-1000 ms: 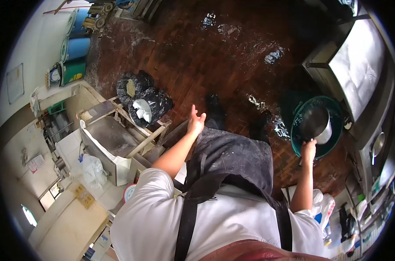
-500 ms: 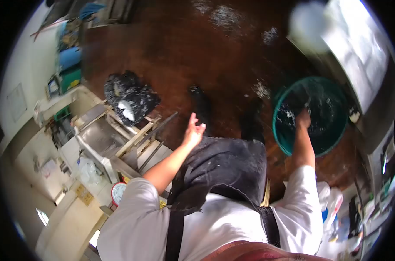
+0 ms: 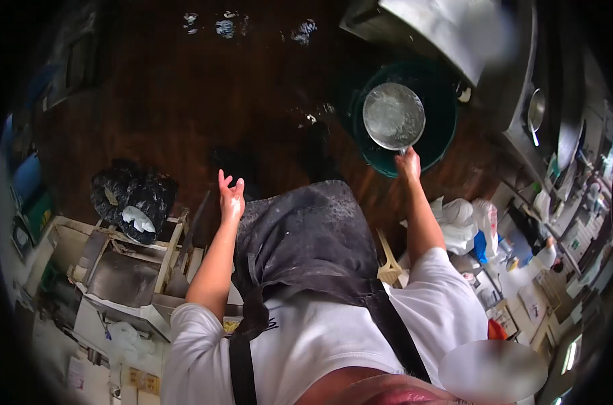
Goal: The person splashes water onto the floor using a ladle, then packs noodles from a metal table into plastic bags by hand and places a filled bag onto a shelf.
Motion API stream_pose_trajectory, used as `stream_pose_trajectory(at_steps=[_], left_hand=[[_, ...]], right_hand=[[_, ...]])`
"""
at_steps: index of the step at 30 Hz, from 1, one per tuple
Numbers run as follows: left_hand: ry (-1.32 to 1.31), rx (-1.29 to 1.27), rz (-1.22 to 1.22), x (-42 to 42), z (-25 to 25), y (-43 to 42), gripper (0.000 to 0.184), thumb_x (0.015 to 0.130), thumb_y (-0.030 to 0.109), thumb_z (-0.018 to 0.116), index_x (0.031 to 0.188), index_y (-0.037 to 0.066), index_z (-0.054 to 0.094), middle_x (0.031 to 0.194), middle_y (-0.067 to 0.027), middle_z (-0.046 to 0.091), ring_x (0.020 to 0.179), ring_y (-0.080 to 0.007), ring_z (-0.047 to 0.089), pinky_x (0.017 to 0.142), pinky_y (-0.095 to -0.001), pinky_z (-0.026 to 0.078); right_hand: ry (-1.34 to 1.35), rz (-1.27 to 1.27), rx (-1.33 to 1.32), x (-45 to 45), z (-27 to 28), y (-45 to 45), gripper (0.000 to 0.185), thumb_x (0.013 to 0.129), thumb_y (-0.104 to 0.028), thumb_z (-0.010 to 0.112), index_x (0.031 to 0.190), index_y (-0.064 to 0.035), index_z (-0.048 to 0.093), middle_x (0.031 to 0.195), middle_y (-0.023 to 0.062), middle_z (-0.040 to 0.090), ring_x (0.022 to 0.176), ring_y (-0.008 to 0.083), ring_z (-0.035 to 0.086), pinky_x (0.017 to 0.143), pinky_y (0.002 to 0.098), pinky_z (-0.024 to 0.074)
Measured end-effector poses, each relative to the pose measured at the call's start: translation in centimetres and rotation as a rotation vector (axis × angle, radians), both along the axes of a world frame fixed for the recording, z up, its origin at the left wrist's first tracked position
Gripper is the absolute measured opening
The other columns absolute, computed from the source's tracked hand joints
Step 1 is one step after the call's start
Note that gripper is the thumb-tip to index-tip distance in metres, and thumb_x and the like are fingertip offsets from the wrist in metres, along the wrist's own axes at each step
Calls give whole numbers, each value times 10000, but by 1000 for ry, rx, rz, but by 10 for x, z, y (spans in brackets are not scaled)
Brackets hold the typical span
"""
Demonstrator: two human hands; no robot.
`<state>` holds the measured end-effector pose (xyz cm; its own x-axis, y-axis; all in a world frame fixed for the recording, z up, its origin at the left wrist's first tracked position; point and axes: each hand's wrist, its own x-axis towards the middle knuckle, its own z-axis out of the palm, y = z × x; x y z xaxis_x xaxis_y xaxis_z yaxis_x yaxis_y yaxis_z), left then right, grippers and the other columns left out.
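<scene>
My right hand [image 3: 408, 164] is closed around the handle of a round metal saucepan [image 3: 393, 116]. Clear water with a rippled surface fills the pan, which is over the large dark green tub [image 3: 445, 135]. The pan hides much of the tub's inside. On the other side, my left hand [image 3: 231, 196] hangs in the air with its fingers spread and nothing in them. It is close to the dark apron [image 3: 306, 233] I wear.
A black plastic bag [image 3: 134, 196] lies at left by a metal sink-like basin [image 3: 123, 278]. White plastic bags [image 3: 457, 226] sit at right. The brown floor [image 3: 178, 101] has shiny wet patches. A metal counter [image 3: 431, 30] juts out above the tub.
My right hand has come up out of the tub, lifting the saucepan full of water. The view has turned, and the tub now appears higher and further left. My left hand stays open.
</scene>
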<state>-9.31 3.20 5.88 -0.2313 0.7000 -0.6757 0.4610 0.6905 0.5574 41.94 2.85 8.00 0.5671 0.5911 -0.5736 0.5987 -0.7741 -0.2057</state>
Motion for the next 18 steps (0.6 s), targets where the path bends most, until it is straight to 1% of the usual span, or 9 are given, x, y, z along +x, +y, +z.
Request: stream_pose_trajectory(at_steps=[2, 4, 5, 7, 9, 10, 13, 14, 18], left_hand=[[-20, 20, 8, -14, 18, 10, 785, 933, 302, 626, 1525, 95, 154, 1364, -185, 490, 944, -222, 601, 872, -351, 490], [-34, 99, 13, -43, 19, 8, 783, 937, 293, 621, 1519, 65, 149, 1351, -215, 493, 981, -237, 615, 903, -359, 483], [-71, 115, 57, -60, 20, 10, 788, 936, 287, 624, 1515, 49, 145, 1340, -234, 496, 1003, -241, 615, 913, -361, 479], [-144, 176, 147, -102, 17, 13, 809, 929, 287, 637, 1509, 22, 140, 1325, -270, 495, 1005, -236, 620, 911, -359, 479], [-152, 232, 155, -144, 25, 18, 866, 906, 317, 673, 1511, 15, 132, 1347, -293, 466, 932, -212, 637, 865, -335, 493], [-288, 216, 314, -164, 37, 21, 891, 898, 337, 681, 1514, 17, 122, 1370, -297, 441, 898, -217, 650, 845, -324, 504], [-196, 272, 392, -235, 25, -1, 887, 903, 374, 662, 1514, 21, 125, 1388, -306, 420, 919, -257, 657, 835, -344, 521], [-151, 249, 400, -258, 46, 0, 877, 907, 367, 655, 1512, 13, 127, 1398, -308, 408, 927, -270, 654, 837, -348, 522], [-207, 370, 719, -330, 19, -42, 867, 913, 287, 653, 1514, 8, 93, 1415, -302, 387, 1004, -274, 628, 871, -343, 500]], right_hand=[[-73, 104, 58, 0, 11, -14, 245, 745, -91, 611, 981, -29, 594, 749, 198, 646, 672, 369, 628, 621, 439, 489], [-25, 55, 101, -51, 76, 12, 233, 734, -72, 603, 964, -37, 588, 681, 185, 619, 625, 370, 604, 609, 437, 487], [-166, 293, 121, -55, 65, 12, 290, 717, -58, 594, 1006, -34, 603, 730, 205, 648, 646, 388, 613, 637, 451, 495], [-9, 231, 169, -143, 136, 68, 387, 717, -61, 607, 1104, -62, 624, 891, 245, 676, 848, 404, 663, 710, 445, 518], [-127, 361, 157, -188, 135, 86, 326, 733, -102, 652, 1056, -60, 631, 873, 228, 682, 867, 396, 665, 701, 436, 530], [-140, 406, 145, -211, 135, 97, 312, 734, -118, 669, 1037, -54, 632, 872, 219, 685, 853, 395, 667, 693, 438, 531], [-45, 481, 121, -304, 126, 135, 334, 708, -168, 713, 1016, -66, 637, 866, 208, 687, 826, 389, 674, 689, 441, 532], [-66, 545, 116, -346, 125, 154, 365, 713, -181, 709, 1055, -73, 641, 883, 211, 687, 844, 394, 670, 714, 444, 532], [71, 767, 100, -490, 72, 206, 407, 733, -233, 697, 1115, -105, 639, 941, 210, 688, 896, 406, 656, 748, 467, 533]])
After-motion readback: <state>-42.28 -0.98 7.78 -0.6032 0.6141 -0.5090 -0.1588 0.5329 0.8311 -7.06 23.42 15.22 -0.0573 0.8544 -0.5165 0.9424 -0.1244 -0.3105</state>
